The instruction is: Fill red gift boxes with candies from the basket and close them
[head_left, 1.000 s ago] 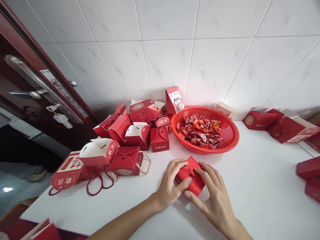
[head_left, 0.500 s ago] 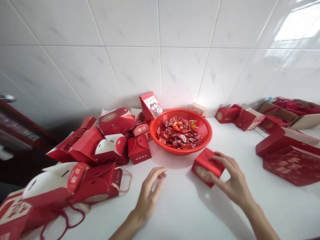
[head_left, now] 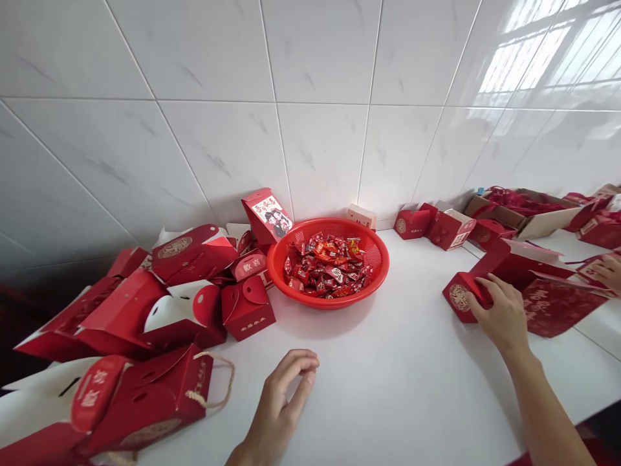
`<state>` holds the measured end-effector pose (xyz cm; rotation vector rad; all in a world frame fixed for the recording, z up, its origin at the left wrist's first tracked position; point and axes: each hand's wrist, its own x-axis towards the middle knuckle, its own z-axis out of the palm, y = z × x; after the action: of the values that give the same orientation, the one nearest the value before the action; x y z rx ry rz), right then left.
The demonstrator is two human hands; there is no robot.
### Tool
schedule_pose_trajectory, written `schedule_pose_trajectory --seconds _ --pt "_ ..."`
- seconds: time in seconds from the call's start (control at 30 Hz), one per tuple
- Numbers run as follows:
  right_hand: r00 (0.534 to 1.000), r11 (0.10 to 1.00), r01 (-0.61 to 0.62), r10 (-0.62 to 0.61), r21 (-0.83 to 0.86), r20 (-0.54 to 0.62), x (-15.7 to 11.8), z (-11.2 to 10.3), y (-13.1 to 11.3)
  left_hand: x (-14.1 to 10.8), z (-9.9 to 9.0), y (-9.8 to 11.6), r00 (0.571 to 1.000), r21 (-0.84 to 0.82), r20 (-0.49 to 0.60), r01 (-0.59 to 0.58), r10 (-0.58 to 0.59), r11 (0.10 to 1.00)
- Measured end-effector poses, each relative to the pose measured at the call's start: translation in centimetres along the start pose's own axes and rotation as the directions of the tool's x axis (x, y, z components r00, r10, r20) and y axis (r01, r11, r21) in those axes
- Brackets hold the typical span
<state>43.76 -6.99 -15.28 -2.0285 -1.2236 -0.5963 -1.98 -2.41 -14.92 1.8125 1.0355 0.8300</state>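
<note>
On the right, my right hand [head_left: 502, 317] is closed around a small red gift box [head_left: 457, 296] with a gold round emblem on its side. The box stands on the white table [head_left: 388, 388], close to larger red gift bags. My left hand [head_left: 279, 398] hovers over or rests on the table, holding nothing; its fingers are curved, with a gap to the thumb. Beyond it, at the centre, a red plastic basket [head_left: 330, 301] contains many red-wrapped candies [head_left: 332, 265]. A small closed red box [head_left: 247, 309] is just left of the basket.
Several red boxes [head_left: 194, 255] crowd the left side, one with a rope handle [head_left: 220, 382]. A red gift bag [head_left: 557, 307] stands at right. Behind it, a carton [head_left: 548, 223] holds dark-red cords. Another person's hand [head_left: 609, 272] shows at the right edge. A tiled wall [head_left: 325, 149] bounds the back.
My right hand has carried the small red box from in front of the basket to the right, beside the gift bags. The view has turned right, and another person's hand has appeared.
</note>
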Motion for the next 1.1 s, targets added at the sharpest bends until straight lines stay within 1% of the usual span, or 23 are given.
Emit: schedule_pose_trajectory --seconds 0.17,0.27,0.33,0.4,0.47,0.53,0.63,0.7,0.77,0.83,0.87,1.0,1.1 --pt "0.999 1.0 0.03 -0.03 -0.004 -0.032 0.0 0.5 0.5 0.0 -0.1 -0.3 1.0 0.004 0.017 -0.007 0.007 1.0" --pt "0.998 0.997 0.051 -0.053 -0.05 -0.038 0.1 0.7 0.6 -0.1 -0.1 -0.6 1.0 0.002 0.022 -0.017 0.017 1.0" --pt "0.995 0.994 0.065 -0.072 -0.089 -0.067 0.1 0.9 0.3 -0.1 0.1 -0.9 0.999 -0.003 0.034 -0.021 0.022 1.0" --pt "0.985 0.991 0.079 -0.094 -0.107 -0.147 0.2 1.2 -0.5 -0.1 0.5 -1.1 0.998 -0.013 0.052 -0.026 0.027 1.0" --pt "0.966 0.99 0.106 -0.125 -0.094 -0.228 0.4 1.5 -1.8 -0.1 1.0 -1.2 0.996 -0.026 0.084 -0.021 0.023 0.999" --pt "0.959 0.988 0.146 -0.154 -0.053 -0.239 0.6 1.9 -3.5 -0.1 1.7 -1.2 0.99 -0.036 0.136 -0.018 0.023 0.999" --pt "0.966 0.977 0.207 -0.194 0.055 -0.173 1.3 2.5 -6.0 0.0 2.7 -1.0 0.974 -0.053 0.222 -0.031 0.043 0.998" --pt "0.974 0.967 0.221 -0.212 0.125 -0.086 2.3 3.1 -7.2 0.1 3.4 -0.8 0.964 -0.066 0.263 -0.024 0.041 0.998" --pt "0.979 0.97 0.186 -0.196 0.158 0.051 3.7 3.9 -7.9 0.3 4.0 -0.5 0.957 -0.073 0.29 0.006 0.016 0.997" --pt "0.969 0.981 0.124 -0.153 0.15 0.195 5.8 5.0 -8.3 0.6 4.6 -0.2 0.952 -0.077 0.307 0.04 -0.015 0.996" --pt "0.963 0.985 0.104 -0.135 0.14 0.232 7.0 5.6 -8.3 0.9 4.9 0.0 0.949 -0.081 0.312 0.058 -0.03 0.995" --pt "0.957 0.995 0.047 -0.072 0.092 0.282 12.7 7.9 -8.1 2.1 6.0 0.3 0.938 -0.089 0.336 0.122 -0.085 0.989" --pt "0.959 0.998 0.025 -0.039 0.054 0.281 16.7 9.0 -7.8 2.7 6.5 0.1 0.94 -0.105 0.323 0.156 -0.115 0.982"
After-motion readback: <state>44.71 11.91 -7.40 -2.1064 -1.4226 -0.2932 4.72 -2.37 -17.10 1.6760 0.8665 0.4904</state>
